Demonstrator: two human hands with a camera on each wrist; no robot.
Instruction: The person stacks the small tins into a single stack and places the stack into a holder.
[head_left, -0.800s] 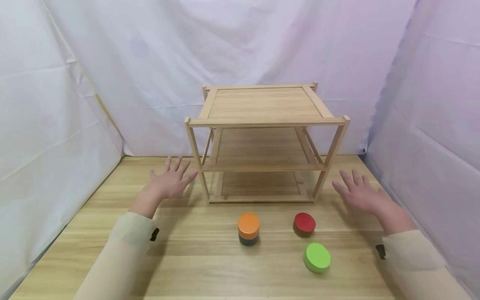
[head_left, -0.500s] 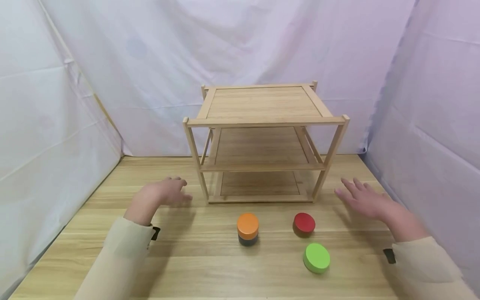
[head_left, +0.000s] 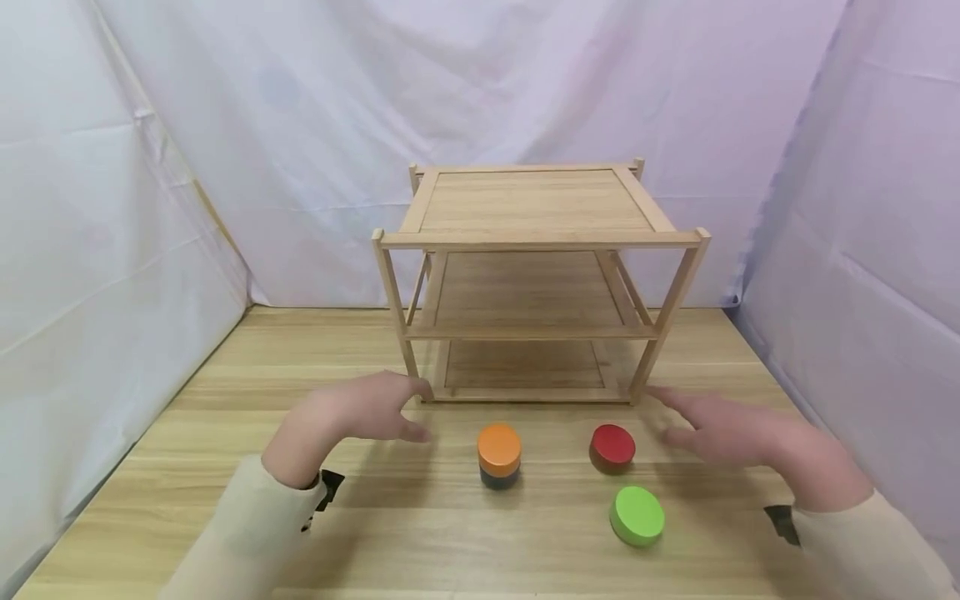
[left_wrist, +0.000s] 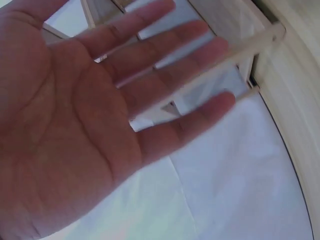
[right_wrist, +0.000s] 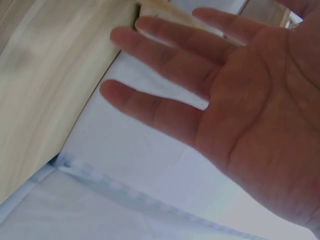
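Note:
In the head view my left hand (head_left: 375,407) hovers left of a two-tone round piece, orange (head_left: 499,448) on top and dark grey (head_left: 500,478) below. Its fingers (left_wrist: 170,80) are spread and nearly straight in the left wrist view, with nothing in the palm. My right hand (head_left: 731,427) is held to the right of a red disc (head_left: 612,447), apart from it. The right wrist view shows its fingers (right_wrist: 165,55) extended and the palm bare. A bright green disc (head_left: 637,516) lies nearer the front than the red one. Neither hand holds anything.
Behind the round pieces stands a wooden rack (head_left: 536,240) with three shelf levels. It rests on a wood-grain table (head_left: 285,358). White cloth (head_left: 322,125) hangs behind and on both sides.
Both hands have moved inward toward the round pieces, the left one rightward and the right one leftward. Both have also come slightly lower in the head view. The rack and pieces have not moved.

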